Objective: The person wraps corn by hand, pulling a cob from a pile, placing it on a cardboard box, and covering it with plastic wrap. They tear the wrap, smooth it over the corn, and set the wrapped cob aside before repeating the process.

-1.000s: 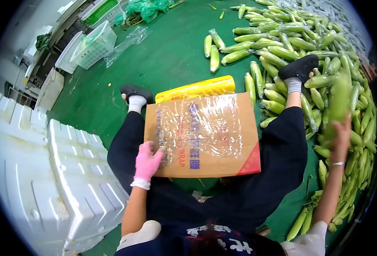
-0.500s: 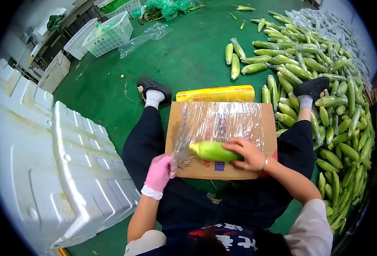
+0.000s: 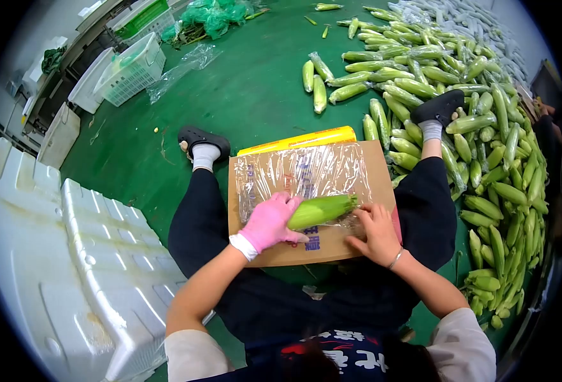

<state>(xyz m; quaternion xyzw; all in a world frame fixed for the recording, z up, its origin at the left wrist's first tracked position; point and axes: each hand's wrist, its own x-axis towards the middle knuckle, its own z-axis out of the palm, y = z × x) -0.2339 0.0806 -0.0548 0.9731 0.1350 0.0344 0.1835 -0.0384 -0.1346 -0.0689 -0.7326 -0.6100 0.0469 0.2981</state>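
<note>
The left hand (image 3: pixel 268 224) held 1 corn (image 3: pixel 322 212); the right hand (image 3: pixel 379 237), at the corn's 3 o'clock, had an unclear grip.

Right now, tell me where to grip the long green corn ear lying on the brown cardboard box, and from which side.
Probably grip the long green corn ear at mid-length, from above, closing across its width. Its elongated body lies left to right on the brown cardboard box, its upper side exposed between the pink-gloved left hand and the bare right hand.
</note>
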